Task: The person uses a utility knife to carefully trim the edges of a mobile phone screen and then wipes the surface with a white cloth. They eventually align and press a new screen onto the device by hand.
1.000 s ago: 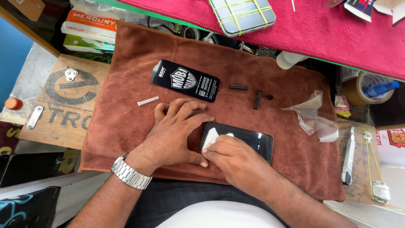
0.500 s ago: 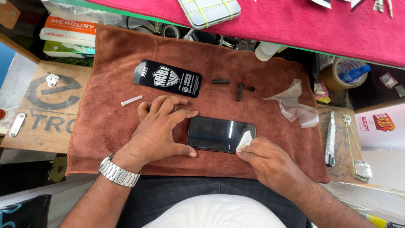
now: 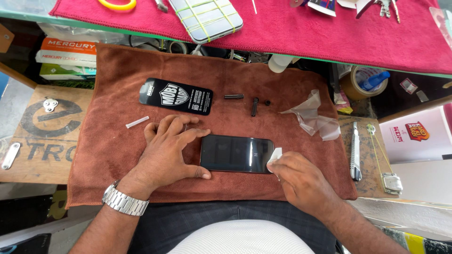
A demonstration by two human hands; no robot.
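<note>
A black phone [image 3: 233, 153] lies screen up on a brown towel [image 3: 282, 101] spread over my lap and a board. My left hand [image 3: 167, 153] rests flat on the towel, its fingers and thumb touching the phone's left end to steady it. A metal watch [image 3: 123, 200] is on that wrist. My right hand [image 3: 301, 181] pinches a small white wipe [image 3: 274, 154] pressed on the phone's right end.
On the towel lie a black flat package [image 3: 176, 96], a small white stick [image 3: 137, 122], a few small black parts [image 3: 254, 106] and crumpled clear film [image 3: 314, 115]. A utility knife [image 3: 355, 150] lies at the right. A red cloth [image 3: 329, 28] above holds a phone bound with rubber bands [image 3: 206, 17].
My right hand has carried the white wipe from the phone's left part across the screen to its right end. My left hand stays pressed at the left end.
</note>
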